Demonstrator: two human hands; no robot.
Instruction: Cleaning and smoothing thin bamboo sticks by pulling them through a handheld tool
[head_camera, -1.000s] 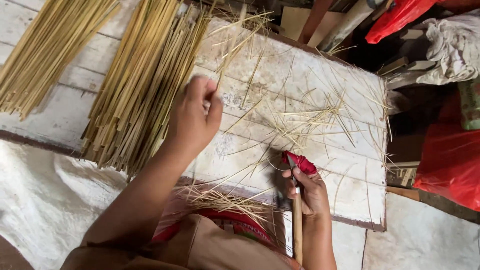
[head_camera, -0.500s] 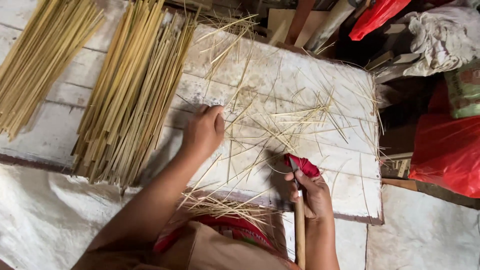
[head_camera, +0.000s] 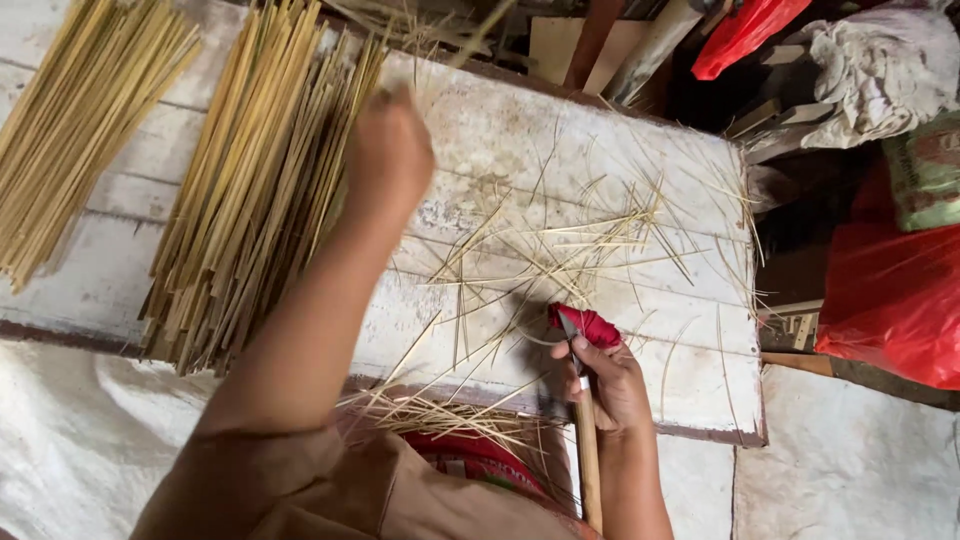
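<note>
My left hand (head_camera: 388, 152) is raised and blurred over the right edge of a big pile of split bamboo sticks (head_camera: 258, 180) lying on a white wooden board (head_camera: 620, 150). Whether it holds a stick is unclear. My right hand (head_camera: 606, 378) grips a knife (head_camera: 584, 440) with a long wooden handle and red cloth (head_camera: 586, 325) wrapped near the blade, resting at the board's near edge. Thin bamboo shavings (head_camera: 560, 250) lie scattered over the board between the two hands.
A second bundle of bamboo sticks (head_camera: 75, 130) lies at far left. Shavings (head_camera: 440, 412) pile on my lap. Red plastic bags (head_camera: 890, 290) and a white cloth (head_camera: 870, 60) sit at right. White sacking (head_camera: 70, 450) covers the floor.
My left hand swept from the middle of the board up and left to the stick pile's edge. My right hand with the knife stayed in place.
</note>
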